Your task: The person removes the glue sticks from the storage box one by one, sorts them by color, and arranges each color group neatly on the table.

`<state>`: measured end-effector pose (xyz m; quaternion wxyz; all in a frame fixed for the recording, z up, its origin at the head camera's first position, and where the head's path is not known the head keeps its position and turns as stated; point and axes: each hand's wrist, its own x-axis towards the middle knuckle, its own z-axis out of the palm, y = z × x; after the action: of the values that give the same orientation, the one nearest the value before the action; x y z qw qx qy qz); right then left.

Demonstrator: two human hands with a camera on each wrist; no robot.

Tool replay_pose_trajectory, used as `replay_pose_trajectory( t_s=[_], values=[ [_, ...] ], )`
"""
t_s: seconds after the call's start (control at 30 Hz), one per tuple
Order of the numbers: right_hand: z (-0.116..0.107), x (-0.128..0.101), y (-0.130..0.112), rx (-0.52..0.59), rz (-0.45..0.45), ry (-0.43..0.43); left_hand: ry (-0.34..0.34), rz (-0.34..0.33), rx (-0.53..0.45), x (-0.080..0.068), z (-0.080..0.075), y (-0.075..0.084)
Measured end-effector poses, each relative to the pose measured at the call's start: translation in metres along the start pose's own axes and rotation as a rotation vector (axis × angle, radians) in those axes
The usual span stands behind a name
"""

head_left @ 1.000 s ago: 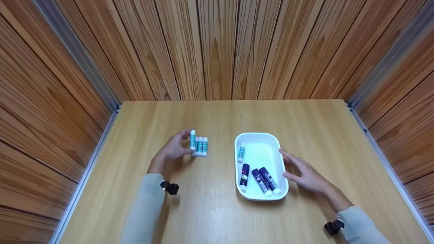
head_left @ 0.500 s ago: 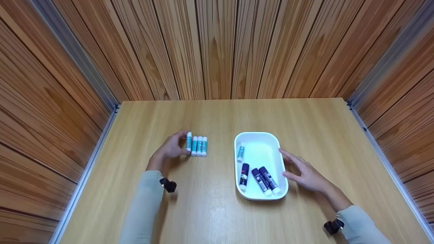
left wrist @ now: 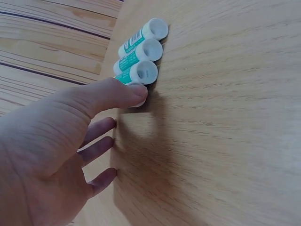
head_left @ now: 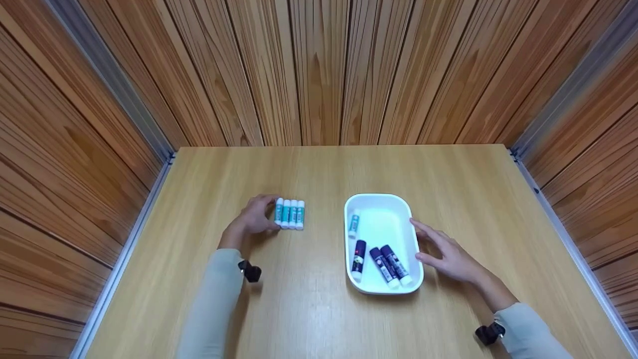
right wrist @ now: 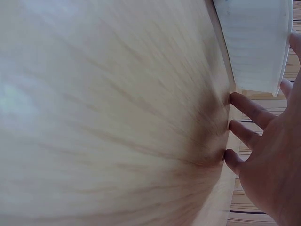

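Between the left hand's thumb and finger, pinching the end glue stick, now closed up against three more sticks past the fingertips, making four together. Beside the right hand's loose, spread fingers, touching the white tray.

left sleeve: pale grey-green, long — reaching the wrist
right sleeve: same pale cloth
left wrist block: small, black, angular
right wrist block: black too — equally chunky
left hand, right hand: bare
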<state>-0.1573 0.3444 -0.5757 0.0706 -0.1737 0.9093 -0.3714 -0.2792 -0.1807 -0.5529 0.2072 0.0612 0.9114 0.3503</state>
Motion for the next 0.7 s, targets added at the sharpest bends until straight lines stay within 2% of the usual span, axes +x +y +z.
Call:
replay_pose_trajectory(
  t_s=[0.23,0.7],
  values=[
    [0.0005,0.0004,0.0001,0.0,0.003,0.005,-0.004,0.003,0.061,0.0025,0.0014,-0.0019],
    [0.0003,0.0008,0.0004,-0.007,-0.006,0.009,0.009,0.011,0.068,0.0024,0.0037,-0.0034]
  ],
)
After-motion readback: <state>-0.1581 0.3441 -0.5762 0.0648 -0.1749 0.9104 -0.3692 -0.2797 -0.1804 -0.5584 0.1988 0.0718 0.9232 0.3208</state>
